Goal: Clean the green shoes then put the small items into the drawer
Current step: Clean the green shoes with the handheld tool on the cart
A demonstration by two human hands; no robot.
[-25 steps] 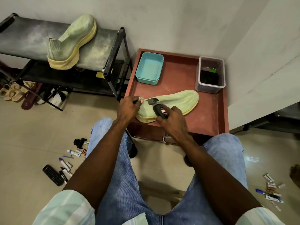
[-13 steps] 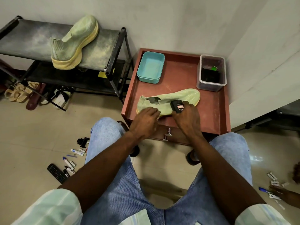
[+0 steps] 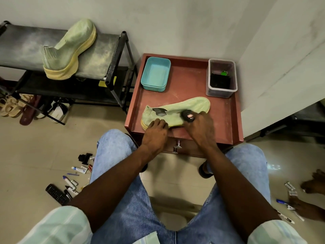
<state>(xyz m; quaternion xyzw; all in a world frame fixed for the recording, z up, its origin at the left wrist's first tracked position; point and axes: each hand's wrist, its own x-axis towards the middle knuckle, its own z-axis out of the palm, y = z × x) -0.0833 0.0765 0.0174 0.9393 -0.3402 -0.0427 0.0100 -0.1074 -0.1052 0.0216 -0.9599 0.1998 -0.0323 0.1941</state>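
Observation:
One green shoe [image 3: 184,107] lies on its side on the red-brown cabinet top [image 3: 190,85], toe pointing right. My left hand [image 3: 154,132] presses down on its heel end near the sole. My right hand [image 3: 200,127] grips a small black brush [image 3: 188,116] and holds it against the middle of the shoe. The second green shoe [image 3: 70,50] stands on the dusty top shelf of the black rack [image 3: 105,55] at the left. The drawer knob [image 3: 177,147] shows below the cabinet's front edge, between my knees.
A teal tray [image 3: 155,73] and a clear box [image 3: 222,77] with dark contents stand at the cabinet's back. Small tubes, markers and a remote [image 3: 57,194] lie on the floor at left. More tubes [image 3: 291,189] lie at right, where another person's hand [image 3: 309,208] reaches.
My right hand has drawn the brush along the shoe from the heel opening toward the middle. My left hand shifted from the heel collar to the sole edge.

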